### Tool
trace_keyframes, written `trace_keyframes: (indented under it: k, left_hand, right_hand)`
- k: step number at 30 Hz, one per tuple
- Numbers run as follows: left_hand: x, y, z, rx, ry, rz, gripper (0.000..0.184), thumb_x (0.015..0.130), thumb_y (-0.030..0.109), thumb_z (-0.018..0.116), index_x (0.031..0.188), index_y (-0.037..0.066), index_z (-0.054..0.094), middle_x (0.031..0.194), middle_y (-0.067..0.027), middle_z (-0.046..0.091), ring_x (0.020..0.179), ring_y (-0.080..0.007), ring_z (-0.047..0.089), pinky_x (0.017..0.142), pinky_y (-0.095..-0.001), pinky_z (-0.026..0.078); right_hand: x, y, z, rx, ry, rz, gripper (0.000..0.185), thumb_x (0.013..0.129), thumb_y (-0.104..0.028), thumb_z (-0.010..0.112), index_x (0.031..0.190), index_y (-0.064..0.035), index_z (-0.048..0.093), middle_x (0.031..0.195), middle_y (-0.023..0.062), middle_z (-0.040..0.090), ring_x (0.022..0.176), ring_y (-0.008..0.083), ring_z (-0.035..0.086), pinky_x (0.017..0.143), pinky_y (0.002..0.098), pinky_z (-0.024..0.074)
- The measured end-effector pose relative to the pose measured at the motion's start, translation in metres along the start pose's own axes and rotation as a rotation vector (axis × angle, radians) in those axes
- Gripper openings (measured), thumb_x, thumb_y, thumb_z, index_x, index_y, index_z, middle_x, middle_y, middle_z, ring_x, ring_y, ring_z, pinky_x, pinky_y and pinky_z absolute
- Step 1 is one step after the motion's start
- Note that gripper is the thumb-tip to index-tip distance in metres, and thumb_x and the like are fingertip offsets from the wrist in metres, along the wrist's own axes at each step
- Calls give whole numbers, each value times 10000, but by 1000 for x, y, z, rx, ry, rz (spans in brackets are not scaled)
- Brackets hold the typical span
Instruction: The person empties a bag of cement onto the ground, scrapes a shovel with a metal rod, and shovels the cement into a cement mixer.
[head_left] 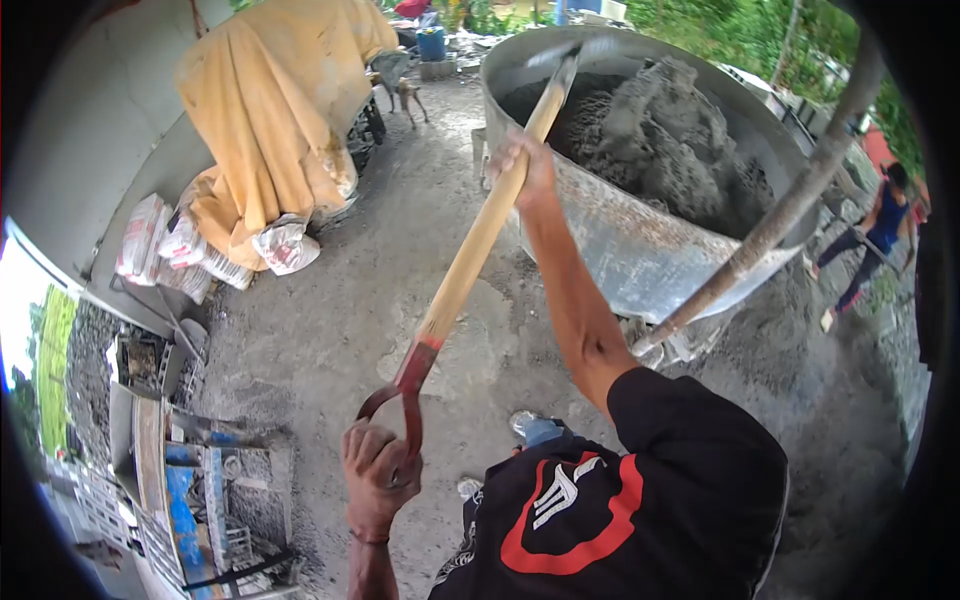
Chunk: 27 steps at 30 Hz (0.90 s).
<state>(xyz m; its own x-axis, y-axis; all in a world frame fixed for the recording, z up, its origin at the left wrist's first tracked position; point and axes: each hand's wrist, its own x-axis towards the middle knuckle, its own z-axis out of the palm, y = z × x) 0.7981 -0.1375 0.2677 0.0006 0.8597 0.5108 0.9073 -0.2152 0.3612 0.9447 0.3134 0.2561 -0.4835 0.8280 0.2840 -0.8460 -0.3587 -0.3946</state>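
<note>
Both my hands are on a shovel [480,245] with a pale wooden shaft. My left hand [381,465] is closed around its dark red D-shaped grip, low in the view. Further up, my right hand [524,172] wraps the shaft near the rim of a large round metal tub [640,245]. The shovel's head reaches over the tub's near-left rim; its blade is blurred. Inside the tub lies a heap of wet-looking grey mix [670,130].
A tan tarp [275,110] drapes over a bulky shape at left, with filled sacks [165,245] beside it. A long pole [770,220] slants before the tub. Another person [880,235] stands at right. Blue-painted metal equipment [185,500] is lower left; an animal [408,98] stands behind.
</note>
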Motion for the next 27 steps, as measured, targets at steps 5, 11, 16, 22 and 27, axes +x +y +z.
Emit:
trace_keyframes:
  k: [5,11,16,22,27]
  left_hand:
    - [-15,7,-34,252,-27,-47,251,528,42,712,700,91,535,800,-64,526,836,-304,544,865,-518,429]
    - [-34,-34,21,-106,161,-249,281,558,50,781,759,85,589,841,-71,569,867,-317,572,902,-504,457]
    - [-120,-79,47,-605,373,-626,277,701,188,806,782,45,584,790,-75,601,773,-243,596,794,-436,496]
    - [-277,-118,83,-1194,1101,-1352,364,940,324,598,757,13,549,580,-72,560,442,-151,525,386,-297,421]
    - [-455,-73,46,-786,1144,-2038,498,973,402,510,861,-69,629,521,8,457,409,-103,403,356,-247,287]
  right_hand:
    - [-21,69,-30,152,217,199,272,841,-160,613,604,-174,480,538,-36,498,499,128,504,534,331,441]
    - [12,62,-43,-268,122,42,118,843,-146,590,738,-111,549,571,28,514,512,185,526,520,361,473]
    - [5,122,26,-534,315,136,251,902,-289,671,873,-82,532,614,16,510,530,164,528,530,349,462]
    - [-58,321,-22,-868,487,507,244,852,-220,720,756,-71,553,628,57,544,499,196,542,498,339,475]
    - [-285,545,-144,-778,841,987,187,779,-106,728,781,-74,544,644,60,556,508,206,563,451,361,478]
